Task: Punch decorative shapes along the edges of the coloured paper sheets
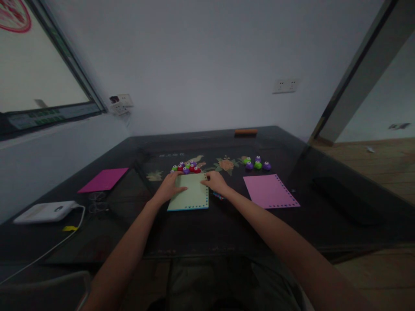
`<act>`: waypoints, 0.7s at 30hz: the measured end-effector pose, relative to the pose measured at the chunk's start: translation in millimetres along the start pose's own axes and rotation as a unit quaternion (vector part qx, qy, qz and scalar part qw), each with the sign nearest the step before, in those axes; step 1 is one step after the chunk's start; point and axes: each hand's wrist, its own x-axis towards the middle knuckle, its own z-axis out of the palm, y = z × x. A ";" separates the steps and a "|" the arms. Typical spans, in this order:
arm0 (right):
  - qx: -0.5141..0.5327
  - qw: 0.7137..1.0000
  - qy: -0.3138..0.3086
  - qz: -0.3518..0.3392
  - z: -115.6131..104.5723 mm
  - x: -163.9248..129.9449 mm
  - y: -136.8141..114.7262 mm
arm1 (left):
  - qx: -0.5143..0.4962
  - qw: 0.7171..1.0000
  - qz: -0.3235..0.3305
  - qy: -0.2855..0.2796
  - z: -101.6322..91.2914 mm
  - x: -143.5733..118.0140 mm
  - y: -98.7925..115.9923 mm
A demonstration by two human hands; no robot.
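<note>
Two hands rest on one green sheet lying flat near the middle of a dark table. The left hand lies palm down over the sheet's far left corner, fingers together and pointing toward the middle of the sheet. The right hand sits at the far right corner, curled over something small and dark at the sheet's edge; whether the fingers pinch it or only cover it cannot be told at this size. The sheet lies directly under and between both hands, its long axis running away from the person, with a row of small holes along the near and right edges. Both hands are about equally close to it, each on its own corner. Just beyond the fingers sits a cluster of small colourful punches in red, green and purple, and a second group of punches stands further right. A pink sheet with holes along its edges lies to the right, well apart from the hands, and a magenta sheet lies far left. A white device with a cable sits at the left table edge. The tabletop is glossy with a floral picture; behind it are a pale wall, wall sockets and a wooden floor at right.
</note>
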 end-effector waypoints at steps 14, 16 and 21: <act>0.235 0.971 0.044 0.010 -35.7 4.8 10.6 | -0.254 0.957 -0.142 -0.009 -6.4 0.4 17.5; 0.261 0.964 0.060 0.010 -47.9 1.3 14.1 | -0.283 0.946 -0.149 -0.050 -5.8 -1.7 29.5; 0.311 0.946 0.092 0.002 -83.1 -18.4 25.7 | -0.341 0.921 -0.142 -0.123 -0.5 4.3 69.9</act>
